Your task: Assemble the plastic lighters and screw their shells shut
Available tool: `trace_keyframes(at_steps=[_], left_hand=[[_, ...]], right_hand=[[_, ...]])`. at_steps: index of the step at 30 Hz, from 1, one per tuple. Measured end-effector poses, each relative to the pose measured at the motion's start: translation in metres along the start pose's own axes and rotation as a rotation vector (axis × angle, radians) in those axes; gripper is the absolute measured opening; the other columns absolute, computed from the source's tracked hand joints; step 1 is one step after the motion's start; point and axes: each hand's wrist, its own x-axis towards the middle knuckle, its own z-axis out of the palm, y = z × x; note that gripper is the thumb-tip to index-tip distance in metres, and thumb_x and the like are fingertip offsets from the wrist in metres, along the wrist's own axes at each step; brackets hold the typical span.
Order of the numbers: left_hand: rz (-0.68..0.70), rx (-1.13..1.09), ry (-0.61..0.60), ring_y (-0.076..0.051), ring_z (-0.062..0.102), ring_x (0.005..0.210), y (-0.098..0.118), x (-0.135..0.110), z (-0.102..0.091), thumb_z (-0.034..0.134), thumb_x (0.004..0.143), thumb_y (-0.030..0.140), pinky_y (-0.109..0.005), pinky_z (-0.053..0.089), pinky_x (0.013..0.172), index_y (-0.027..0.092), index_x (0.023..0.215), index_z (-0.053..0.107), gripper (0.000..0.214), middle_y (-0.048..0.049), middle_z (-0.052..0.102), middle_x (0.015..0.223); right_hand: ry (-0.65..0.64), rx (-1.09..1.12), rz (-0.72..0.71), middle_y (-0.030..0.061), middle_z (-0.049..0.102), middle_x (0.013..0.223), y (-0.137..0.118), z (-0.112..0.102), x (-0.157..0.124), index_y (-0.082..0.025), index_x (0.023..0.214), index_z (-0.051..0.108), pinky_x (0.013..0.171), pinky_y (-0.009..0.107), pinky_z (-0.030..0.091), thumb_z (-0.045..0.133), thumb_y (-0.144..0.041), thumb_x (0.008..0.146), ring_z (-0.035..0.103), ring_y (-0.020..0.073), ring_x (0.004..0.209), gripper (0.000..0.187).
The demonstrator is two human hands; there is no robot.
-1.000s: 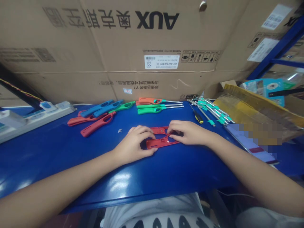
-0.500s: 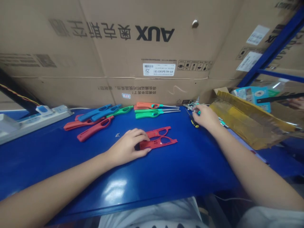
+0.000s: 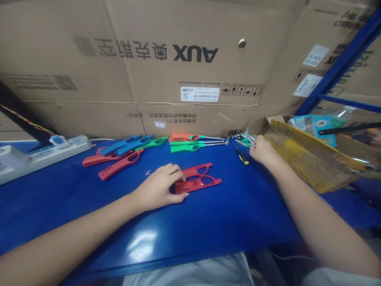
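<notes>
Two red plastic handle shells (image 3: 199, 178) lie side by side, open face up, on the blue table (image 3: 208, 222). My left hand (image 3: 160, 187) rests on their left end, fingers curled over them. My right hand (image 3: 262, 150) is far out at the right rear, its fingers closed among a pile of metal rods with teal parts (image 3: 245, 139). What those fingers grip is hidden. A small screwdriver with a black and yellow handle (image 3: 241, 157) lies just left of that hand.
Assembled lighters in red, blue and green (image 3: 125, 151) and green and orange ones with metal tubes (image 3: 193, 142) lie along the back. A large cardboard box (image 3: 178, 67) walls off the rear. A white power strip (image 3: 41, 153) sits at left, yellowish bags (image 3: 312, 159) at right.
My right hand left the red shells and went right and back to the pile of rods. My left hand stayed on the shells.
</notes>
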Motion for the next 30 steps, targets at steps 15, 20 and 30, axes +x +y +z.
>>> trace_keyframes(at_steps=[15,20,30], left_hand=[[-0.003,0.031,-0.029,-0.025,0.055,0.092,0.000,0.001,-0.001,0.065,0.088,0.048,-0.039,0.044,0.085,0.022,0.099,0.062,0.028,-0.0043,0.062,0.099],[-0.001,0.041,-0.035,-0.025,0.054,0.093,0.000,0.001,0.000,0.065,0.088,0.049,-0.038,0.044,0.084,0.023,0.100,0.061,0.029,-0.0045,0.062,0.100],[-0.018,0.049,-0.061,-0.025,0.052,0.094,0.002,0.001,-0.002,0.063,0.090,0.049,-0.038,0.042,0.083,0.021,0.100,0.061,0.030,-0.0048,0.061,0.100]], right_hand=[[-0.187,-0.131,0.037,0.0214,0.071,0.105,0.015,0.007,0.004,-0.016,0.106,0.069,0.076,0.042,0.055,0.066,-0.016,0.074,0.070,0.0371,0.101,0.033],[-0.145,-0.119,0.035,0.0228,0.070,0.109,0.009,-0.001,-0.002,-0.015,0.113,0.065,0.077,0.042,0.055,0.061,-0.020,0.080,0.070,0.0371,0.102,0.034],[-0.091,-0.121,0.052,0.0239,0.066,0.118,0.000,-0.013,-0.011,-0.014,0.127,0.054,0.079,0.042,0.054,0.054,-0.025,0.087,0.068,0.0369,0.106,0.041]])
